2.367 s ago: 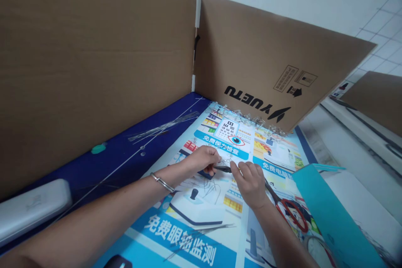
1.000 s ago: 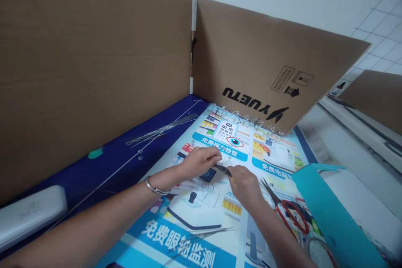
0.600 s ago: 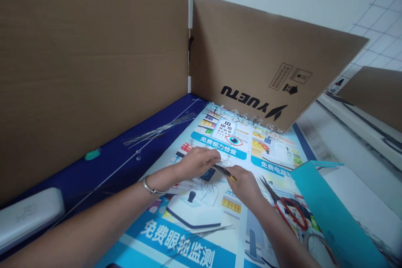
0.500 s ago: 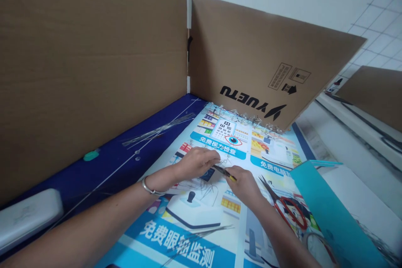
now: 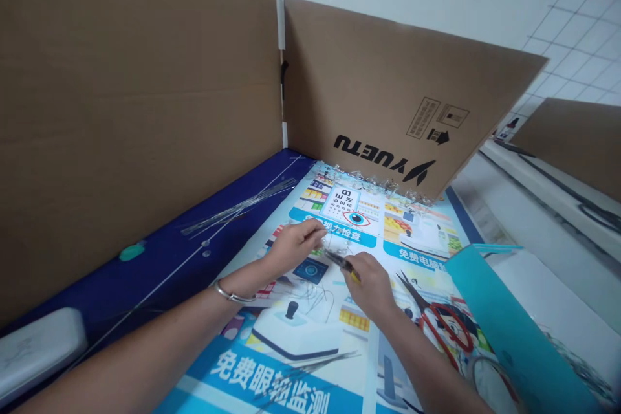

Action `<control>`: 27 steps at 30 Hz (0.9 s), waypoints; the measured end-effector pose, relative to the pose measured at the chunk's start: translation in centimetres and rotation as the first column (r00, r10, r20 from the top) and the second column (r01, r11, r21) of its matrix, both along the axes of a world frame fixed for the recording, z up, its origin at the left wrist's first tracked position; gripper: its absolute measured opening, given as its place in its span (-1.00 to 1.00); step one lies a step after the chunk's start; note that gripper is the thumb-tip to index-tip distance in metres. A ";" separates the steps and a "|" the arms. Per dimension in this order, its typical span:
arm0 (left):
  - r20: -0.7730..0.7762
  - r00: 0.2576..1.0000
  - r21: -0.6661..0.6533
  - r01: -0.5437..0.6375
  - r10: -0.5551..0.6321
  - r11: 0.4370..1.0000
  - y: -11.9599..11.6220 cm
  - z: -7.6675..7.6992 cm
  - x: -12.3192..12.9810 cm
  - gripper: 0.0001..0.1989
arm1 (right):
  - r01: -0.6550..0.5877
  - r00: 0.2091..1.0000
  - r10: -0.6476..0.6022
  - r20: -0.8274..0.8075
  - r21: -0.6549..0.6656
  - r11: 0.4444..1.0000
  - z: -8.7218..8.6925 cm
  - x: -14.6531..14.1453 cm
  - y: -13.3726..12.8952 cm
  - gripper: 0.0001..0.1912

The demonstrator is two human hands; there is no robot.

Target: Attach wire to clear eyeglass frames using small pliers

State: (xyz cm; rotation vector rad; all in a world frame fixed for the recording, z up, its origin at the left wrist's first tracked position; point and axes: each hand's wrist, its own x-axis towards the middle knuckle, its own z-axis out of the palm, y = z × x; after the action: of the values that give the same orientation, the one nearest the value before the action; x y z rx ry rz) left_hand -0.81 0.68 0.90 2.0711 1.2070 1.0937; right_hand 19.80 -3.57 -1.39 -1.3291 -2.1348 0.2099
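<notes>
**Tool:** I'm seeing a small yellow-handled tool point(image 5: 342, 264) lying on a slant over the middle of the printed poster point(image 5: 334, 237), its dark tip pointing up-left toward the other hand and its yellow end pointing down-right.

**Right hand:** I'm watching the right hand point(image 5: 369, 286) pinching that tool narrowly between its fingers.

**Left hand:** The left hand point(image 5: 295, 246), wearing a metal bangle point(image 5: 230, 294), is hovering just beside the tool's tip with its fingers bunched narrowly. I can't tell if it's gripping anything.

**Around the hands:** Clear plastic bits point(image 5: 337, 247) are sitting by the fingertips, thin wires point(image 5: 310, 297) are lying below them, and red-handled scissors point(image 5: 439, 323) are resting off to the right.

**Containers:** A teal folder point(image 5: 504, 330) is leaning at the right, and a white hard case point(image 5: 33, 352) is lying on the navy cloth point(image 5: 160, 259). I can't see inside either one.

**Backdrop:** Two cardboard panels point(image 5: 145, 77) are standing behind everything.
</notes>
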 end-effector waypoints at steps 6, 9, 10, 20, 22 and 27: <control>0.028 0.997 -0.109 0.073 -0.070 0.991 -0.7 -0.3 1.3 -0.78 | 0.009 0.862 -0.159 -0.481 -0.298 0.954 0.7 0.0 0.2 -0.80; -0.026 0.993 -0.113 0.110 -0.114 0.987 -1.6 -0.4 2.2 -0.80 | -0.137 0.788 -0.143 -0.598 -0.398 0.907 0.9 -0.3 -0.1 -0.78; -0.044 0.991 -0.117 0.119 -0.125 0.986 -1.8 -0.4 2.5 -0.81 | -0.174 0.775 -0.131 -0.618 -0.408 0.896 1.0 -0.5 -0.2 -0.78; 0.273 0.932 -0.367 0.330 -0.238 0.870 -2.1 -0.6 3.2 -0.80 | -0.255 0.624 -0.230 -0.747 -0.473 0.843 0.2 -0.8 -0.2 -0.78; 0.338 0.911 -0.398 0.365 -0.236 0.841 -2.0 -0.7 3.2 -0.80 | -0.269 0.585 -0.249 -0.771 -0.475 0.838 0.2 -0.7 -0.1 -0.79; 0.371 0.903 -0.420 0.371 -0.217 0.828 -1.9 -1.1 3.4 -0.82 | -0.293 0.537 -0.274 -0.798 -0.481 0.826 0.3 -0.6 -0.1 -0.78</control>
State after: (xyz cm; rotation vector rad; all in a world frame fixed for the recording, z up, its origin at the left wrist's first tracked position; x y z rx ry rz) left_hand 2.60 -1.25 -0.20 1.5630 0.8508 0.8222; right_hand 19.22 -3.70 -1.07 -1.1201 -1.2112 1.3263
